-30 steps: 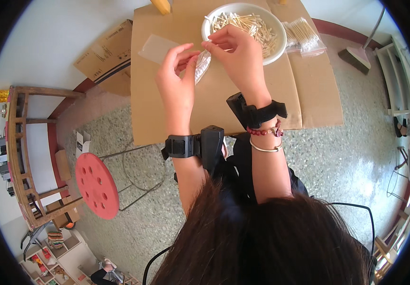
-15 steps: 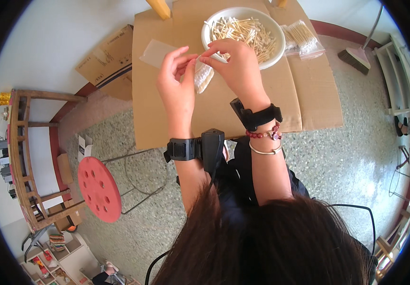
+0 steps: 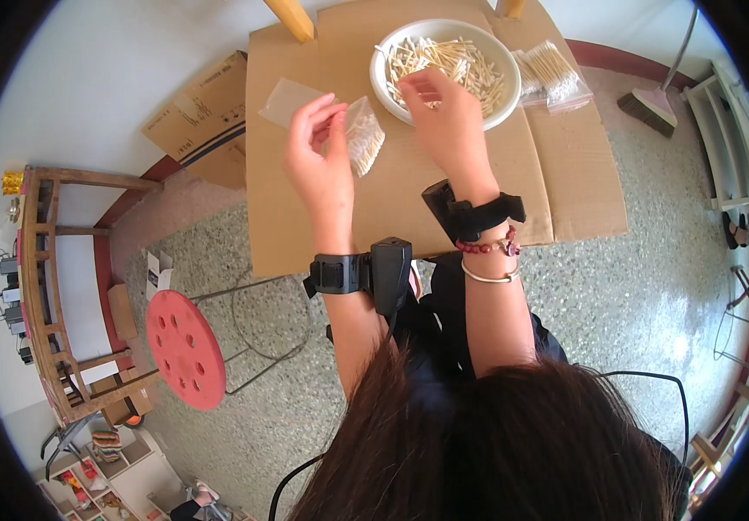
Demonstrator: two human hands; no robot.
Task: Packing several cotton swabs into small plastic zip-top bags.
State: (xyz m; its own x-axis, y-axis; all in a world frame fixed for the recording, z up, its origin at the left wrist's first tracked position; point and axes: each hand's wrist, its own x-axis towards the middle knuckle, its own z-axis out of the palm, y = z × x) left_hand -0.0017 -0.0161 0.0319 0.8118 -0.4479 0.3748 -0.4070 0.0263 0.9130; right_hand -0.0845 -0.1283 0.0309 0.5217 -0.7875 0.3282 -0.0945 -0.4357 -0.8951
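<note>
My left hand [image 3: 320, 143] is closed, pinching the top of a small clear plastic bag [image 3: 364, 137] partly filled with cotton swabs. The bag hangs tilted just right of my thumb, above the cardboard. My right hand [image 3: 445, 117] reaches over the near left rim of a round white bowl [image 3: 513, 100]. Its thumb and fingers curl together at the loose cotton swabs [image 3: 457, 61] heaped inside; whatever lies between the fingertips is too small to make out. Left of my left hand, a flat clear bag [image 3: 283, 100] lies on the cardboard.
Filled bags of cotton swabs [image 3: 557, 74] lie right of the bowl on the cardboard sheet [image 3: 478, 200]. A red round stool [image 3: 186, 347] stands at the left on the speckled floor. A cardboard box [image 3: 201, 122] leans by the wall, and a broom [image 3: 652, 104] stands far right.
My right hand has left the bag's mouth and moved right to the bowl. The bag of swabs now hangs from my left hand alone, more fully in view.
</note>
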